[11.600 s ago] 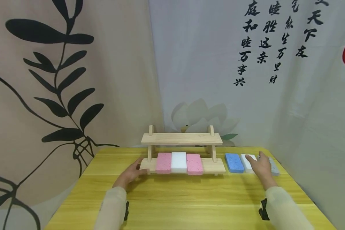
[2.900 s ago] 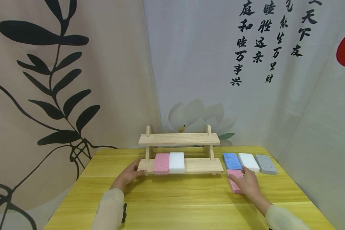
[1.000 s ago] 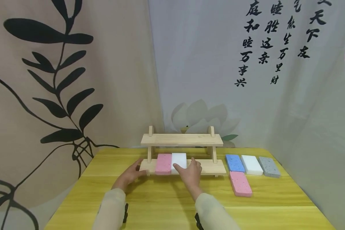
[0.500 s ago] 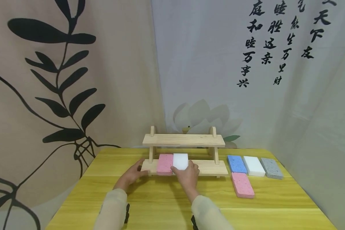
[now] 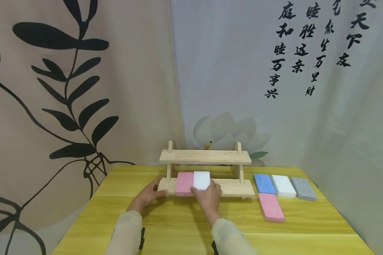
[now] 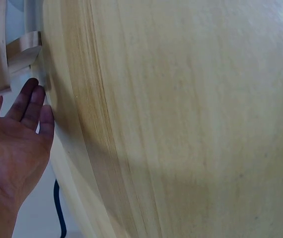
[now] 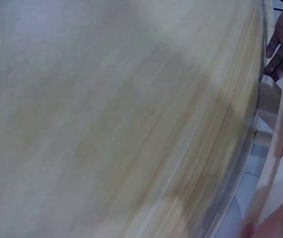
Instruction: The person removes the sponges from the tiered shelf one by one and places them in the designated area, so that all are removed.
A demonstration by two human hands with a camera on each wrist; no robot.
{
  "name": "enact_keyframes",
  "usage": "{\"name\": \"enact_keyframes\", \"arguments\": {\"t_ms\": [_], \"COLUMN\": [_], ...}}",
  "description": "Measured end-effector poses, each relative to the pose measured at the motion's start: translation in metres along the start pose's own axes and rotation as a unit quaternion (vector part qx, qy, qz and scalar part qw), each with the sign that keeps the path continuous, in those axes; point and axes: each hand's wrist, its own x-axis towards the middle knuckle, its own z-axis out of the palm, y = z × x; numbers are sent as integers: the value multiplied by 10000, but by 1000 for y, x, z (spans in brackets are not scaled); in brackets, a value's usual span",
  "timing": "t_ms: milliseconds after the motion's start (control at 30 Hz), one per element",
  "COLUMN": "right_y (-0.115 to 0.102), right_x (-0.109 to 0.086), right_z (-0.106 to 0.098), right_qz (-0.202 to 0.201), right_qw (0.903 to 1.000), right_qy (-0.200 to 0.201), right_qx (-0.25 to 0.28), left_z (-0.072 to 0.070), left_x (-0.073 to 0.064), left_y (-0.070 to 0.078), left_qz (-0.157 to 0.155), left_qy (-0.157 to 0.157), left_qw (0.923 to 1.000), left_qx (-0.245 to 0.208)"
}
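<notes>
In the head view a two-tier wooden rack (image 5: 205,156) stands near the table's back. Its lower board carries a pink sponge (image 5: 184,183) and, against that one's right side, a white sponge (image 5: 201,180). My right hand (image 5: 208,198) pinches the white sponge, thumb on its left and fingers on its right, covering its front end. At the board's left end, my left hand (image 5: 148,195) grips the rack with the thumb at the front corner and a finger at the back. The left wrist view shows the other fingers (image 6: 30,104) extended, away from the wood.
Right of the rack on the yellow wood-grain table (image 5: 178,226) lie a blue sponge (image 5: 264,183), a white block-shaped sponge (image 5: 283,186) and a grey sponge (image 5: 303,188) in a row. Another pink sponge (image 5: 271,207) lies in front of the blue one. A printed curtain hangs behind.
My right hand has taken a pink sponge off the lower board and let go of it before the blue one. It has returned and taken hold of the white sponge. My left hand stays put.
</notes>
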Motion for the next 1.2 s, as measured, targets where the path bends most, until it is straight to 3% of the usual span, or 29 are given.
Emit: {"name": "enact_keyframes", "arguments": {"t_ms": [300,567,800,1200], "right_y": [1,3,8,32], "right_x": [2,5,9,15], "right_z": [-6,-12,-22,-47], "right_qz": [24,-126,-154,-522], "right_qw": [9999,9995,9992,9983], "right_qy": [21,104,-68,-246], "right_qx": [155,273,370,29], "left_z": [1,1,1,1], "left_x": [4,3,4,-2], "left_y": [1,3,2,2], "left_qz": [-9,20,42,101], "left_qy": [-144,0,-40,20], "left_qw": [9998,10000,10000,9999], "left_qx": [117,40,77,82]}}
